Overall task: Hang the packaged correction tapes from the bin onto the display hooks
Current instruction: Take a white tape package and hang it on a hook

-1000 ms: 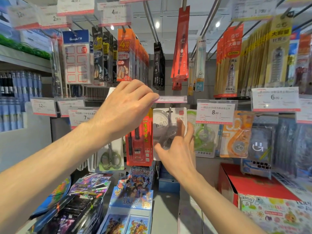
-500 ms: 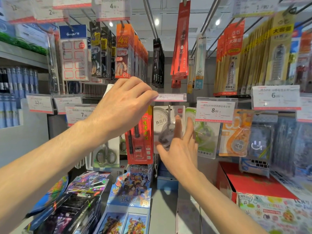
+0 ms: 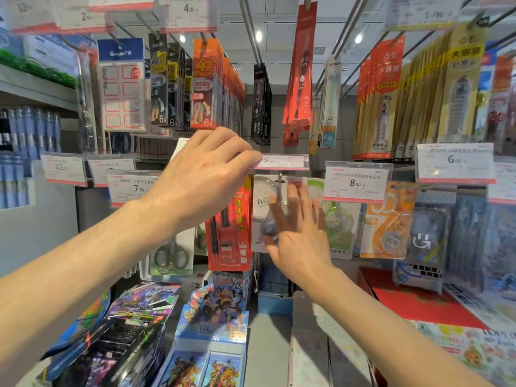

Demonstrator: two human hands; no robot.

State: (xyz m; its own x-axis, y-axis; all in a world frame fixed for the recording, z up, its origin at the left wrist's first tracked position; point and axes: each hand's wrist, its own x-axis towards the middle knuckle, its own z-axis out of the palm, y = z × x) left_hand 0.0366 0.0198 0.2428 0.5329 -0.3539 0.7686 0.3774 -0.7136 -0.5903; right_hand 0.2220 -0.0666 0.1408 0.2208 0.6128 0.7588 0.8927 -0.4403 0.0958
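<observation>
A white packaged correction tape [image 3: 262, 202] hangs on a display hook [image 3: 279, 178] at the middle of the rack. My right hand [image 3: 298, 236] is in front of it with fingers spread and straight, fingertips against the pack. My left hand [image 3: 203, 180] reaches up and holds the flipped-up price tag [image 3: 284, 162] of that hook between thumb and fingers. More correction tapes hang to the right: a green pack [image 3: 339, 230] and an orange pack [image 3: 386, 227]. The bin is not in view.
A red pen pack [image 3: 230, 233] hangs just left of the white pack, scissors [image 3: 170, 256] further left. Price tags [image 3: 356, 181] stick out on the hooks. Card boxes [image 3: 215, 317] sit on the shelf below; a red carton [image 3: 418, 300] lies at the right.
My right hand has let go of the white pack and opened its fingers flat against it. The left hand still holds the price tag up.
</observation>
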